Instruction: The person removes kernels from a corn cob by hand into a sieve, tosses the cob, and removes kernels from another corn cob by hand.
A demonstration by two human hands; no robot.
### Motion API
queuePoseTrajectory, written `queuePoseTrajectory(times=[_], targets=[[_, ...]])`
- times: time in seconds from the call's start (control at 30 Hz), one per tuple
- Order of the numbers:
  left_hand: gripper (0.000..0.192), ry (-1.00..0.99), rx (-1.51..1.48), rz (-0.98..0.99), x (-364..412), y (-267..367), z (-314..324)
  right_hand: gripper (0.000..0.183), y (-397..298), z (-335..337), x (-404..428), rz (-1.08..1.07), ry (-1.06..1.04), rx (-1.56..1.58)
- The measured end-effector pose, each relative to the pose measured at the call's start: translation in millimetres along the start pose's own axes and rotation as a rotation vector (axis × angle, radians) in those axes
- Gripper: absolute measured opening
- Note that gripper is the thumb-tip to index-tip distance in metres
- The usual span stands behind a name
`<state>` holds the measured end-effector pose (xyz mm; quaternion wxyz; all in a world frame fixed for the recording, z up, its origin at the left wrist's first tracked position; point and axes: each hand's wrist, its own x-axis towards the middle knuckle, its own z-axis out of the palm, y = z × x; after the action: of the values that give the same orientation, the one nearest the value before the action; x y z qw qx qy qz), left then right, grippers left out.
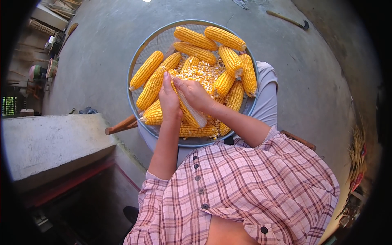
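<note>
Both of my hands are on one partly shelled corn cob (189, 109), which has a bare pale strip beside rows of yellow kernels. My left hand (169, 99) wraps its left side, with the thumb near the upper end. From the right, my right hand (194, 93) closes over the cob, its thumb close to the left one. The cob is above a round, blue-rimmed mesh sieve (132, 62) resting on my lap. Loose kernels (203, 73) lie in the sieve's middle. Around them are several full yellow corn cobs (147, 70), some partly hidden under my hands.
A sickle-like tool with a wooden handle (284, 19) lies on the concrete floor (101, 61) at upper right. A pale concrete ledge (58, 144) stands at left. Wooden seat parts (121, 125) show beside my legs. A straw broom (356, 153) is at far right.
</note>
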<state>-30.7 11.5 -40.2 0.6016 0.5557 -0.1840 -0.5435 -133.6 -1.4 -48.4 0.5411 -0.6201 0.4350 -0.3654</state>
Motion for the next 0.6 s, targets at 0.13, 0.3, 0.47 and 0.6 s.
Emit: queuePoseTrajectory(times=[0.13, 0.3, 0.47, 0.6], targets=[[0.047, -0.01, -0.071, -0.018, -1.4, 1.6, 0.3, 0.053, -8.6, -1.5, -6.7, -0.048, 0.097, -0.001], [0.047, 0.005, -0.156, -0.033, 3.4, 2.5, -2.3, 0.055, -3.9, -7.1, -5.5, 0.117, 0.054, 0.244], [0.043, -0.01, -0.042, 0.035, -7.6, 6.1, 8.3, 0.053, 18.3, -3.9, 9.8, 0.19, -0.094, 0.253], [0.038, -0.016, -0.205, -0.052, -4.8, 11.1, 4.1, 0.046, 4.7, 2.5, -3.1, 0.039, 0.036, 0.248]])
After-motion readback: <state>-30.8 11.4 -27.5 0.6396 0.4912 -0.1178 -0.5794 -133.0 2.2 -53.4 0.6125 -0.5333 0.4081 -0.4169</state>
